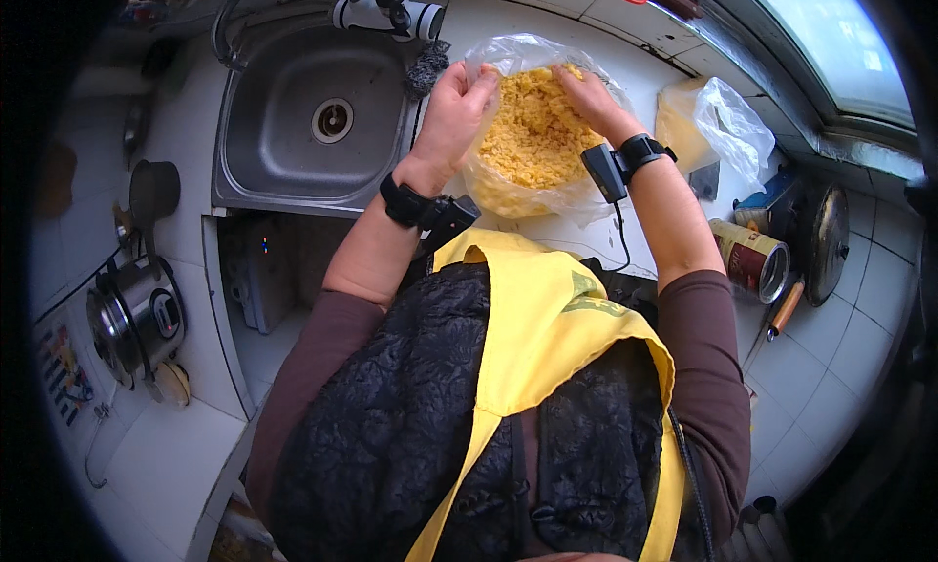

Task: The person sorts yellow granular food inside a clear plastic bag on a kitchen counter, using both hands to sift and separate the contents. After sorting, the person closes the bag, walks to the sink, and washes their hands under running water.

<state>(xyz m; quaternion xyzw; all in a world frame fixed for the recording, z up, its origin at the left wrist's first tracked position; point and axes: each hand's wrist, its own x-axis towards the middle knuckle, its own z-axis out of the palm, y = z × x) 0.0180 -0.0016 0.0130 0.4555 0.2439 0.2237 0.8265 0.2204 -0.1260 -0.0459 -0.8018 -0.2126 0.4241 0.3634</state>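
Note:
A clear plastic bag [532, 46] stands spread wide on the white counter, filled with a crumbly yellow food mixture [532, 137]. At the bag's left rim, my left hand [454, 112] is closed on the plastic, thumb toward the inside. My right hand [594, 105] reaches over the right side of the bag, its fingertips at the far edge of the yellow crumbs. Those fingers are partly hidden, so their grip is unclear. Each wrist wears a black strap with a small device.
A steel sink [293, 103] with a faucet [386, 13] lies left of the bag, a dark scrubber [427, 68] at its corner. On the right are another plastic bag [728, 122], an open tin [757, 259] and a dark pan lid [829, 244]. An electric cooker [147, 313] sits far left.

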